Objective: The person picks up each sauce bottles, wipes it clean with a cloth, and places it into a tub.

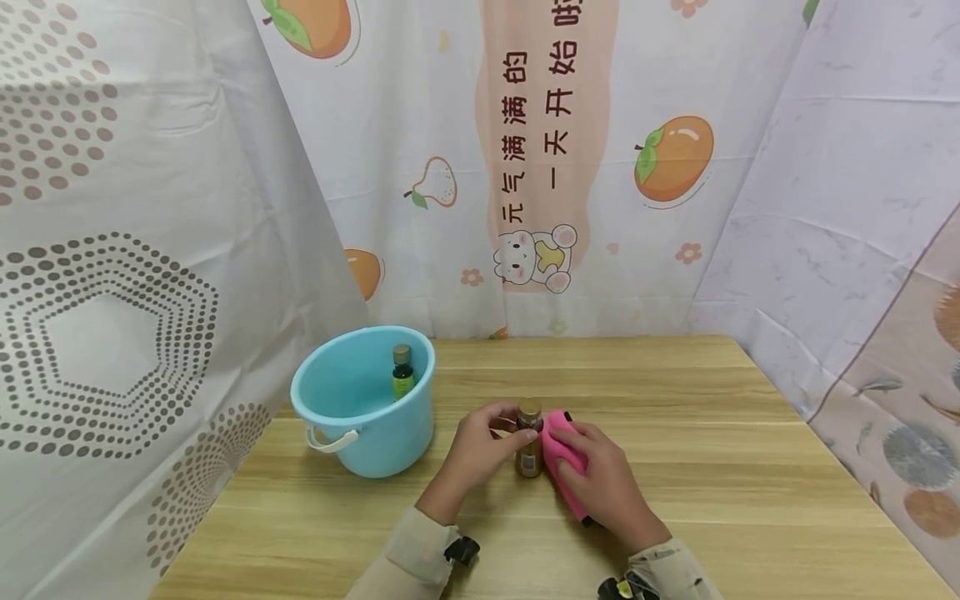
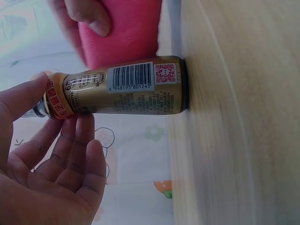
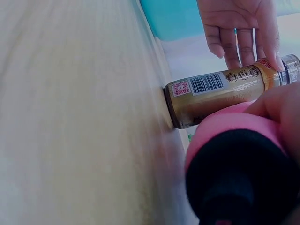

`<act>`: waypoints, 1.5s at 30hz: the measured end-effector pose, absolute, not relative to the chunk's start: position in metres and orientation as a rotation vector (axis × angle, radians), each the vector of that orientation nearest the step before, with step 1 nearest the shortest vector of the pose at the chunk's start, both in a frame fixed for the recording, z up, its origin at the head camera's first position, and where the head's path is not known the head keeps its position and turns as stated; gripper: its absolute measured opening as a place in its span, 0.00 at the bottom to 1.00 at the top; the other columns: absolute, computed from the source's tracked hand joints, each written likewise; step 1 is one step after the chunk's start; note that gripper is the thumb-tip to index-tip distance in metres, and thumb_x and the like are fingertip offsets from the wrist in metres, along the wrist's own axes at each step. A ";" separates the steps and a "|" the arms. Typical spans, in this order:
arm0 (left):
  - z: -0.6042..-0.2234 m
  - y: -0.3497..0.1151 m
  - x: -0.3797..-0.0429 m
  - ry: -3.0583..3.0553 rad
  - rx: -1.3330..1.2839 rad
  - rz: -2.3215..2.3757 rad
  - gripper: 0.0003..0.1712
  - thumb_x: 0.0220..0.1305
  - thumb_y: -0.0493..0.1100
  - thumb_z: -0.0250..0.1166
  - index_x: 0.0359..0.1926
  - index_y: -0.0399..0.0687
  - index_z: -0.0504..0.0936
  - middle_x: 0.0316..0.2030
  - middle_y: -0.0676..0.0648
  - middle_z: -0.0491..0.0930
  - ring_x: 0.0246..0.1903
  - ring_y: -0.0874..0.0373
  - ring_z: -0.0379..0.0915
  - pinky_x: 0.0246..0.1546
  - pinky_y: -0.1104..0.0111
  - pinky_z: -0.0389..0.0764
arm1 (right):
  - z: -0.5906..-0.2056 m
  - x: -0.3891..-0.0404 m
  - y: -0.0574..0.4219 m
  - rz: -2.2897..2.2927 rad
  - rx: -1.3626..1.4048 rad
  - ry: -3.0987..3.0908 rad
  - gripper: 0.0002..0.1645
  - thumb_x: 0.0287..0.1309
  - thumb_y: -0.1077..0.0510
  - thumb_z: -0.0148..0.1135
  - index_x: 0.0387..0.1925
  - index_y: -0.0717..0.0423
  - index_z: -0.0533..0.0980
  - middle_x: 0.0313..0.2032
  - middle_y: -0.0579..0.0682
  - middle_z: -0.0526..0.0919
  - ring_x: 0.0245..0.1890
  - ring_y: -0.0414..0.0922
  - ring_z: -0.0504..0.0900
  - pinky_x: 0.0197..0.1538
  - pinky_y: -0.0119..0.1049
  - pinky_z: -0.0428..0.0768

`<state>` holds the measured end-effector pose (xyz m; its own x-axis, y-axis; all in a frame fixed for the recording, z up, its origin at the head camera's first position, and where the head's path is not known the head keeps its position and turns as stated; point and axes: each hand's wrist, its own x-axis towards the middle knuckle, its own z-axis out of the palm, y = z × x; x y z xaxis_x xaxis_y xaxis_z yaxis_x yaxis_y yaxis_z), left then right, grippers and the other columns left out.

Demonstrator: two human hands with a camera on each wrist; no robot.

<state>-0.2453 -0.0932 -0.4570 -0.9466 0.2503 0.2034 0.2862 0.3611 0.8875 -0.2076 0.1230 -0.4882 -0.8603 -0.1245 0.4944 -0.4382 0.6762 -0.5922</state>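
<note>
A gold bottle (image 1: 529, 458) with a gold cap stands upright on the wooden table. My left hand (image 1: 480, 450) pinches its neck between thumb and fingertips. A barcode and a red code patch show on the bottle (image 2: 136, 86) in the left wrist view. My right hand (image 1: 600, 483) grips a pink, soft-looking roll-shaped thing (image 1: 553, 450) with black ends, just right of the bottle. In the right wrist view the pink thing (image 3: 220, 123) overlaps the bottle's side, and its rounded black end faces the camera.
A light blue bucket (image 1: 390, 442) with a white handle stands at the table's left. Inside it is a dark bottle (image 1: 402, 379) with a green label and gold cap. The wooden table (image 1: 750, 467) extends right of my hands. Patterned curtains (image 1: 442, 100) hang behind and at the sides.
</note>
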 end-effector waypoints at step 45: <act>-0.456 -0.096 -0.246 -2.552 -0.533 -1.717 0.20 0.65 0.56 0.73 0.55 0.58 0.85 0.49 0.55 0.86 0.47 0.57 0.83 0.48 0.60 0.86 | -0.484 -0.207 0.124 1.137 0.514 -2.272 0.25 0.59 0.66 0.73 0.59 0.50 0.84 0.59 0.52 0.81 0.53 0.47 0.84 0.48 0.40 0.88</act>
<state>-0.2463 -0.0957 -0.4556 -0.9415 0.2683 0.2040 0.2901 0.3367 0.8958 -0.2072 0.1240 -0.4837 -0.7799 -0.0928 0.6190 -0.5510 0.5708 -0.6087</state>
